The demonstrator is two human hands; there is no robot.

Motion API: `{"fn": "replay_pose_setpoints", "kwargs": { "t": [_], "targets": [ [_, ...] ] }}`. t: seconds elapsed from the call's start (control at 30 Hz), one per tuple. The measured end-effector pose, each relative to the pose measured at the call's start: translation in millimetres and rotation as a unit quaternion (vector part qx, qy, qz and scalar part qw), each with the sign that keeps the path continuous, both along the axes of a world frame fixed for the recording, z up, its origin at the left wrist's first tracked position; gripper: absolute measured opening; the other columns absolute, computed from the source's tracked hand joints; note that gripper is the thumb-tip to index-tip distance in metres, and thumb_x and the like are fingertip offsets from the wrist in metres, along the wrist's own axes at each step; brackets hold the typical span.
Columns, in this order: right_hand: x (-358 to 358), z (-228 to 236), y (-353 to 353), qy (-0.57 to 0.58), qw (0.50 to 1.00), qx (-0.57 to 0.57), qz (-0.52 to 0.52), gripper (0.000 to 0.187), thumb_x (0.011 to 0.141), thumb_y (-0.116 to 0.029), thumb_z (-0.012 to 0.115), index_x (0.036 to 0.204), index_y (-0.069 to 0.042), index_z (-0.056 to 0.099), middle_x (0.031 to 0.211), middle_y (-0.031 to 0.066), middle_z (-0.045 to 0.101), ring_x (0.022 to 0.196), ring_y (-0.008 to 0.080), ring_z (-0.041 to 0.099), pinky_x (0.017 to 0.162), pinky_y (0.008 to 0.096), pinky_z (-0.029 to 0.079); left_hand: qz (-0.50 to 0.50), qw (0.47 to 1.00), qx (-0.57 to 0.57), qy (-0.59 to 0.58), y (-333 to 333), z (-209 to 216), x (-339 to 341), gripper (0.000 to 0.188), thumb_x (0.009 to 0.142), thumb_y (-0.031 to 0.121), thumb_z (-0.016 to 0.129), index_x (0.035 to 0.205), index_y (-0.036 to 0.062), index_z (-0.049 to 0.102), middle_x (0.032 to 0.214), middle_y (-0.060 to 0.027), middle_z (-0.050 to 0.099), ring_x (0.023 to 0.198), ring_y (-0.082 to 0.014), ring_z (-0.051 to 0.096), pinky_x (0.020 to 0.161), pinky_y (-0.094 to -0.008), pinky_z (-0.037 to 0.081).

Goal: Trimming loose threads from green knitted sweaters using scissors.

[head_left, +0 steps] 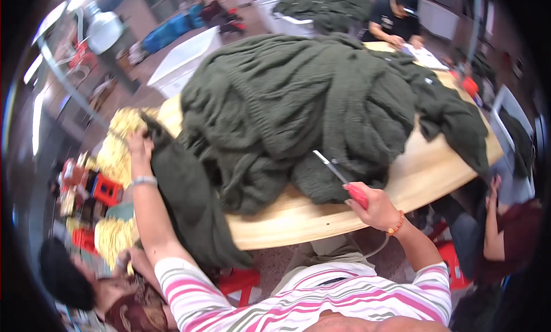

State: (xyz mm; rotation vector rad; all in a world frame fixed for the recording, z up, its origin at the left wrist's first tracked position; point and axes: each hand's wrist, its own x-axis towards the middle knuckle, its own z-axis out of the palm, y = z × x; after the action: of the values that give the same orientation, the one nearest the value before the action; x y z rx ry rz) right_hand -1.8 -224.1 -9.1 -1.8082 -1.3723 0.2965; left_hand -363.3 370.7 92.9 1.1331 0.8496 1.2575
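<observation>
My left hand (139, 145) reaches to the far left, its fingers closed at the upper edge of a long dark green knitted piece (186, 188). That piece drapes over the table's left side; the exact grip is blurred. Beside the fingers lies a pale yellow heap of cloth (117, 151). In my right hand (376, 208) is a red-handled tool (334, 168) with a long thin metal shaft, pointing up and left. Its tip is in front of a big pile of dark green knitwear (293, 96), apparently apart from it. A pale cord (376, 253) shows below my right wrist.
The pile stands on a curved-edge wooden table (287, 223). A co-worker (396, 19) sits across it, others at lower left (123, 292) and right (513, 228). White bins (186, 59) stand behind. Red stools (238, 283) are below the table's front edge.
</observation>
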Motion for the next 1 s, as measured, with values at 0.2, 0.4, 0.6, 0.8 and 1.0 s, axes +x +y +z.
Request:
{"fn": "replay_pose_setpoints", "kwargs": {
  "t": [0.2, 0.4, 0.6, 0.8, 1.0],
  "targets": [
    [19.0, 5.0, -11.2, 0.046, 0.995, 0.024, -0.088, 0.035, 0.087, -0.008, 0.067, 0.12, -0.001, 0.058, 0.097, 0.015, 0.069, 0.088, 0.0251, 0.07, 0.078, 0.0325, 0.053, -0.067, 0.965, 0.192, 0.164, -127.4, -108.4, 157.8, 0.047, 0.09, 0.011, 0.062, 0.135, 0.0051, 0.047, 0.104, -0.0093, 0.064, 0.075, -0.0113, 0.06, 0.057, -0.026, 0.049],
    [34.8, 1.8, -37.9, 0.123, 0.974, 0.1, -0.16, 0.033, 0.09, -0.005, 0.063, 0.122, 0.002, 0.057, 0.085, 0.0045, 0.065, 0.074, 0.0061, 0.056, 0.07, 0.0235, 0.049, -0.459, 0.871, -0.03, 0.173, -346.1, -101.9, 274.9, 0.05, 0.089, 0.011, 0.068, 0.133, -0.0016, 0.048, 0.111, -0.0135, 0.062, 0.09, -0.0154, 0.064, 0.063, -0.0259, 0.054],
    [32.8, -0.7, -70.3, 0.138, 0.97, 0.05, -0.193, 0.032, 0.091, -0.007, 0.062, 0.122, 0.001, 0.056, 0.075, 0.0103, 0.063, 0.067, 0.0123, 0.06, 0.064, 0.0299, 0.049, -0.417, 0.894, -0.163, 0.022, -378.1, -153.7, 318.0, 0.04, 0.088, 0.012, 0.07, 0.122, 0.002, 0.053, 0.107, -0.0083, 0.064, 0.092, -0.0152, 0.063, 0.074, -0.0293, 0.054],
    [36.3, -7.6, -90.0, 0.137, 0.97, 0.041, -0.195, 0.033, 0.089, -0.007, 0.062, 0.121, 0.0, 0.056, 0.079, 0.0163, 0.065, 0.072, 0.0238, 0.068, 0.065, 0.0333, 0.051, -0.421, 0.893, -0.088, -0.13, -395.9, -131.8, 311.9, 0.012, 0.092, 0.007, 0.063, 0.104, 0.0069, 0.062, 0.095, -0.0014, 0.065, 0.085, -0.0116, 0.061, 0.078, -0.0288, 0.05],
    [29.6, -12.7, -96.5, 0.102, 0.977, 0.055, -0.179, 0.033, 0.088, -0.006, 0.062, 0.12, 0.001, 0.056, 0.081, 0.0167, 0.065, 0.077, 0.0267, 0.065, 0.069, 0.0334, 0.051, -0.382, 0.924, -0.004, 0.024, -429.8, -143.5, 314.4, 0.021, 0.092, 0.006, 0.063, 0.111, 0.0017, 0.057, 0.098, -0.0071, 0.064, 0.072, -0.012, 0.064, 0.059, -0.022, 0.053]
  ]
}}
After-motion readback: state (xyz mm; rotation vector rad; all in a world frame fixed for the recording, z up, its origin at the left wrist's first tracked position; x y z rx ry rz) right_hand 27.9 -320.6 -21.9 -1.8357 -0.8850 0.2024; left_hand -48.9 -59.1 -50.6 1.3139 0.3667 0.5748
